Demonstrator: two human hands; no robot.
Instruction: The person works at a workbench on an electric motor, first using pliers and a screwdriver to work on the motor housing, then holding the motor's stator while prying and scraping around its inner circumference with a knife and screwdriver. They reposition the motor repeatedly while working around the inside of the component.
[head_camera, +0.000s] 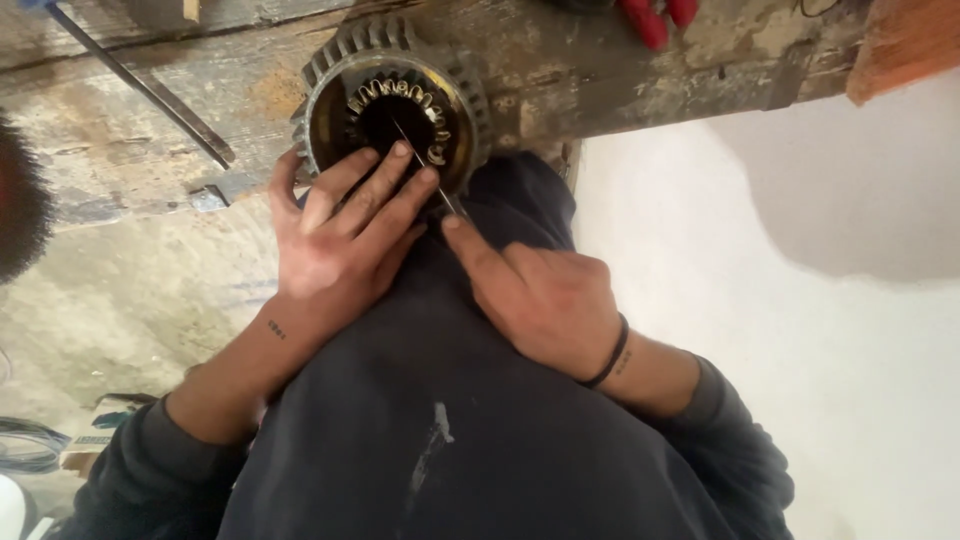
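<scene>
The right hand (545, 300) pinches a thin metal rod (425, 170) slanting toward 11 o'clock into the round finned grey motor housing (395, 100), which the left hand (335, 235) steadies with flat, unclosed fingers on the worn wooden table (110, 150).

Motor housing (330, 60): ribbed cast metal, dull grey, grimy. Windings (400, 100) inside: coppery wire, slight sheen. Thin rod (425, 165) pinched by right hand (545, 300) fingers (470, 245): bright bare metal, smooth. Table (110, 130): worn wood, rough, stained, flaking. Trousers (480, 430): dark matt cloth with a pale smear. Wall (800, 380): white, matt, plaster-like. Wrist band (610, 355): black, matt.
</scene>
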